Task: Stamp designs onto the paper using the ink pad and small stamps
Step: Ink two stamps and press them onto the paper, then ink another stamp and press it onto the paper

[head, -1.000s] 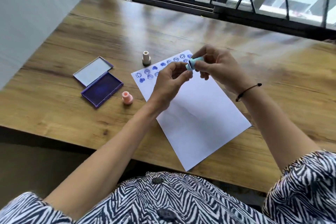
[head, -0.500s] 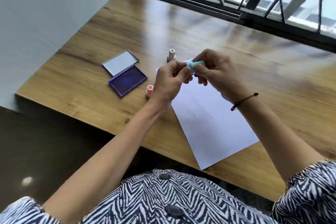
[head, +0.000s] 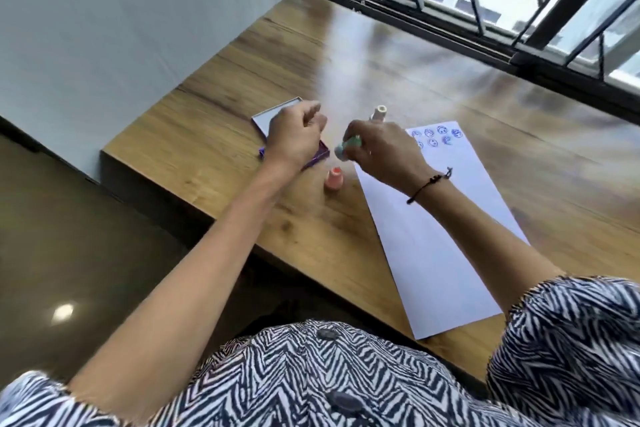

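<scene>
My right hand (head: 384, 152) grips a small teal stamp (head: 347, 146), tilted with its end pointing left, just left of the white paper (head: 436, 239). The paper's far end carries rows of blue smiley prints (head: 437, 137). My left hand (head: 294, 137) hovers with its fingers curled over the open purple ink pad (head: 320, 157) and hides most of it; nothing shows in this hand. The pad's grey lid (head: 272, 114) lies open behind it. A pink stamp (head: 334, 178) stands upright near my right hand. A beige stamp (head: 379, 112) stands behind my right hand.
The wooden table (head: 346, 55) runs along a barred window (head: 485, 10) at the back. A white wall (head: 138, 10) borders the table's left end, with dark floor (head: 86, 236) below. The paper's near corner reaches the table's front edge.
Both hands held the teal stamp together above the paper. They have parted: the left hand moved left over the ink pad, the right carried the stamp leftward off the paper. The camera turned left.
</scene>
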`<act>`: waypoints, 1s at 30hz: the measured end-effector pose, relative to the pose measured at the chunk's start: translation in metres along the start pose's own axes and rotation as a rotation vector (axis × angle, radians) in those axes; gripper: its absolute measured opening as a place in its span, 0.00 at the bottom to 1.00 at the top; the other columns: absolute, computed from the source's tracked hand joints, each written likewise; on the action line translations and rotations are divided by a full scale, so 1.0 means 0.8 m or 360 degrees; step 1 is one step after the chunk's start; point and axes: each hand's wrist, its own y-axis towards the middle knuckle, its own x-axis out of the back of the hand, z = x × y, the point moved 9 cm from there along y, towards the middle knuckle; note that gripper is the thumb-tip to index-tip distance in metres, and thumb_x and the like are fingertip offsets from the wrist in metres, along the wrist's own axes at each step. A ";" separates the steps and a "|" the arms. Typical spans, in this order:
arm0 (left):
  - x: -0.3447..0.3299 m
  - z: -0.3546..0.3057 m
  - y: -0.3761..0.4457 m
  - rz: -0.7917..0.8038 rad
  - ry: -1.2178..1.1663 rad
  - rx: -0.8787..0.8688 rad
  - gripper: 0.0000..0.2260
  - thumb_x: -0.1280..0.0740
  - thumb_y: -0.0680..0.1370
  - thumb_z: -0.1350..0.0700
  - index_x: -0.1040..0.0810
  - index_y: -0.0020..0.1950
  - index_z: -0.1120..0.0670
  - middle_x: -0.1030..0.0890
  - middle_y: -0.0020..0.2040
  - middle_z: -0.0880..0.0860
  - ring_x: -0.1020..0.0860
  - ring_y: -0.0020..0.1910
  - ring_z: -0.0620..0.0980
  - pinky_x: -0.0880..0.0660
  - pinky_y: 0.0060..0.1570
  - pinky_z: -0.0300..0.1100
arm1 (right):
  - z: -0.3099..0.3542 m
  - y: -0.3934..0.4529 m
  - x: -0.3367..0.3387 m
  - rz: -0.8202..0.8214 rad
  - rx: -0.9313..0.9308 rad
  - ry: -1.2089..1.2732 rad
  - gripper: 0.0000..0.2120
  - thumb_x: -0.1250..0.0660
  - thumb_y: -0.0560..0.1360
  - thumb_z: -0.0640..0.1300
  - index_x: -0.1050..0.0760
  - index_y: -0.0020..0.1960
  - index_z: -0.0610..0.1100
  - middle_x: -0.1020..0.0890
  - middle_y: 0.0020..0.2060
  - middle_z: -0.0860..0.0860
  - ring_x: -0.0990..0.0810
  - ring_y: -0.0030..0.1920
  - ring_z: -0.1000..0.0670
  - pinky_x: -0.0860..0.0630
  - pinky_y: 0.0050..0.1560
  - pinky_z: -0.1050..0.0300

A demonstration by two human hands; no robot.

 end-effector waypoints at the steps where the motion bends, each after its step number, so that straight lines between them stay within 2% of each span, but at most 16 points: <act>1: 0.010 0.002 0.003 -0.0050 -0.0019 -0.0003 0.10 0.37 0.74 0.58 0.22 0.48 0.63 0.20 0.41 0.59 0.24 0.41 0.54 0.25 0.52 0.50 | 0.005 0.001 -0.010 0.0080 0.0063 -0.0184 0.09 0.34 0.72 0.47 0.24 0.49 0.43 0.19 0.47 0.43 0.22 0.48 0.40 0.26 0.40 0.49; 4: 0.024 0.016 0.001 -0.0097 -0.0148 0.0078 0.08 0.38 0.74 0.63 0.21 0.50 0.61 0.21 0.38 0.53 0.26 0.40 0.50 0.25 0.54 0.52 | 0.012 0.001 -0.027 0.0203 0.0208 -0.0380 0.10 0.35 0.72 0.45 0.25 0.52 0.42 0.23 0.49 0.42 0.23 0.49 0.39 0.23 0.39 0.46; 8: 0.022 0.029 -0.007 -0.0079 -0.0231 0.0185 0.12 0.39 0.75 0.65 0.24 0.56 0.61 0.19 0.51 0.60 0.22 0.48 0.55 0.25 0.59 0.50 | 0.017 0.002 -0.031 0.0249 0.0281 -0.0421 0.11 0.35 0.73 0.42 0.26 0.54 0.39 0.24 0.48 0.39 0.24 0.48 0.38 0.24 0.40 0.43; 10: 0.019 0.031 -0.010 -0.0066 -0.0239 0.0191 0.12 0.40 0.74 0.66 0.24 0.57 0.62 0.19 0.53 0.62 0.23 0.47 0.52 0.25 0.60 0.50 | 0.019 -0.001 -0.033 0.0320 0.0304 -0.0353 0.13 0.35 0.72 0.41 0.26 0.56 0.40 0.23 0.49 0.39 0.24 0.49 0.39 0.24 0.43 0.43; 13: 0.017 0.030 -0.014 -0.0054 -0.0274 0.0186 0.13 0.40 0.74 0.67 0.24 0.57 0.62 0.19 0.52 0.61 0.25 0.46 0.49 0.25 0.60 0.52 | 0.007 0.011 -0.004 0.0215 0.0174 -0.0189 0.15 0.35 0.70 0.35 0.26 0.57 0.43 0.22 0.49 0.40 0.25 0.50 0.39 0.26 0.49 0.47; 15: 0.016 0.030 -0.014 -0.0044 -0.0278 0.0196 0.13 0.40 0.73 0.67 0.24 0.56 0.62 0.19 0.50 0.61 0.25 0.46 0.49 0.25 0.60 0.52 | -0.015 0.034 0.027 0.0020 0.0010 -0.0201 0.13 0.36 0.71 0.37 0.25 0.55 0.42 0.21 0.49 0.39 0.24 0.51 0.38 0.28 0.51 0.48; 17: 0.013 0.029 -0.013 -0.0021 -0.0281 0.0199 0.13 0.41 0.73 0.67 0.23 0.55 0.61 0.20 0.47 0.57 0.24 0.45 0.49 0.25 0.59 0.51 | -0.036 0.058 0.044 -0.0061 -0.0114 -0.0344 0.12 0.35 0.72 0.40 0.25 0.55 0.39 0.22 0.52 0.37 0.24 0.53 0.37 0.28 0.53 0.47; 20: 0.005 0.028 -0.015 0.0010 -0.0293 0.0206 0.13 0.41 0.73 0.68 0.23 0.55 0.61 0.20 0.46 0.57 0.24 0.45 0.49 0.25 0.59 0.51 | -0.053 0.080 0.033 0.0130 -0.0176 -0.0542 0.15 0.33 0.71 0.42 0.25 0.56 0.36 0.22 0.54 0.34 0.25 0.55 0.35 0.28 0.54 0.46; 22: 0.001 0.028 -0.016 0.0031 -0.0311 0.0207 0.13 0.40 0.73 0.68 0.23 0.55 0.61 0.20 0.47 0.59 0.24 0.45 0.49 0.24 0.58 0.49 | -0.056 0.085 0.019 0.0255 -0.0171 -0.0610 0.15 0.33 0.70 0.40 0.24 0.54 0.35 0.20 0.52 0.34 0.23 0.54 0.35 0.25 0.53 0.46; 24: 0.000 0.027 -0.018 0.0044 -0.0322 0.0200 0.12 0.40 0.73 0.67 0.23 0.54 0.61 0.20 0.46 0.57 0.24 0.44 0.48 0.24 0.57 0.48 | -0.056 0.085 0.015 0.0244 -0.0184 -0.0601 0.12 0.33 0.68 0.37 0.22 0.51 0.35 0.19 0.50 0.34 0.22 0.52 0.36 0.24 0.51 0.49; 27: 0.002 0.032 -0.018 0.0036 -0.0351 0.0196 0.11 0.38 0.73 0.66 0.22 0.54 0.60 0.21 0.45 0.56 0.24 0.44 0.48 0.24 0.54 0.46 | -0.052 0.083 0.022 0.0062 -0.0196 -0.0340 0.10 0.33 0.67 0.36 0.20 0.48 0.35 0.17 0.44 0.37 0.20 0.46 0.39 0.24 0.47 0.51; 30: 0.010 0.032 -0.019 0.0014 -0.0437 0.0150 0.06 0.36 0.74 0.63 0.22 0.48 0.57 0.21 0.41 0.54 0.24 0.39 0.46 0.24 0.47 0.41 | -0.029 0.071 0.024 0.0038 -0.0233 0.0461 0.08 0.31 0.68 0.36 0.21 0.46 0.34 0.21 0.31 0.46 0.23 0.26 0.58 0.21 0.34 0.62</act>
